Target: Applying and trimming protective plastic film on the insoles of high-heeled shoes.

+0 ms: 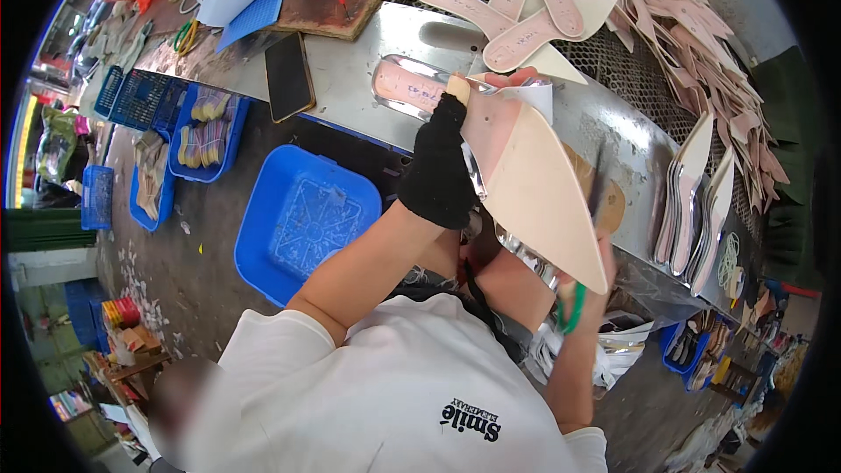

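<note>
My left hand (440, 162), in a black fingerless glove, grips a shoe insole (536, 184) around its middle, thumb on top. The insole has a pink heel end and a broad pale beige front. Shiny silver material shows along its edges. Close to the insole's front tip, my right hand (597, 273) is closed around scissors with green handles (572, 308). Their dark blade, blurred, points up beside the insole's right edge. Part of the right hand's fingers is hidden behind the insole.
A metal-topped bench (368, 44) bears a phone (289, 76), loose pink insoles (526, 39), a heap of insole pieces (692, 44) and stacked silver-edged insoles (683, 197). Below stand a blue basin (254, 236) and a blue basket (215, 171) of bundles.
</note>
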Tool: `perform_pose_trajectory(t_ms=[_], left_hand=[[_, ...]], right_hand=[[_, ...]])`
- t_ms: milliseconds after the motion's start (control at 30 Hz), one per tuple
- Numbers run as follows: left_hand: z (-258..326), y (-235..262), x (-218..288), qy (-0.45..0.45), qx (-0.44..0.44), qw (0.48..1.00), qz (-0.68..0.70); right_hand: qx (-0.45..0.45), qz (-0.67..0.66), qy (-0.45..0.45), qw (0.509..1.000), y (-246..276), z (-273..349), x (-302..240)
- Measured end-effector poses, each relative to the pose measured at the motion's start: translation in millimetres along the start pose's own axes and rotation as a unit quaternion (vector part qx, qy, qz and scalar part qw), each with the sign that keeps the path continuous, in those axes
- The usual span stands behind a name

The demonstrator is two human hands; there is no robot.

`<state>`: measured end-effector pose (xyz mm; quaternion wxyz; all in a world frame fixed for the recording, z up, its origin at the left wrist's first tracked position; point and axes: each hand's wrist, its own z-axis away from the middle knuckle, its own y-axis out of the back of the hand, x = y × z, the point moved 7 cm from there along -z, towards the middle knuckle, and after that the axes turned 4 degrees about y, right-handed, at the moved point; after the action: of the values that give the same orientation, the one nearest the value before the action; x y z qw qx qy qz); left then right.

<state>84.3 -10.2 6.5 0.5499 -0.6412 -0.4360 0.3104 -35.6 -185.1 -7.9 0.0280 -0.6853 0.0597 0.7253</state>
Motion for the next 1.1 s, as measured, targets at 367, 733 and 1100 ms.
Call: perform_pose_trajectory(t_ms=[367,733,1100], left_hand=[[6.4,8.0,-13.0,-0.036,0.126,0.982,-0.133],[9.2,18.4,-2.6,-0.037,0.166,0.911,-0.374],[15.3,5.9,-23.3,0.034,0.138,0.901,-0.409]], right_hand=[[-0.028,-0.096,-0.033,0.994,-39.9,6.1,32.9],[0.074,0.326,0.041,0.942,46.6,-41.3,16.8],[-0.043,-0.135,0.198,0.970,7.0,-55.2,-31.5]])
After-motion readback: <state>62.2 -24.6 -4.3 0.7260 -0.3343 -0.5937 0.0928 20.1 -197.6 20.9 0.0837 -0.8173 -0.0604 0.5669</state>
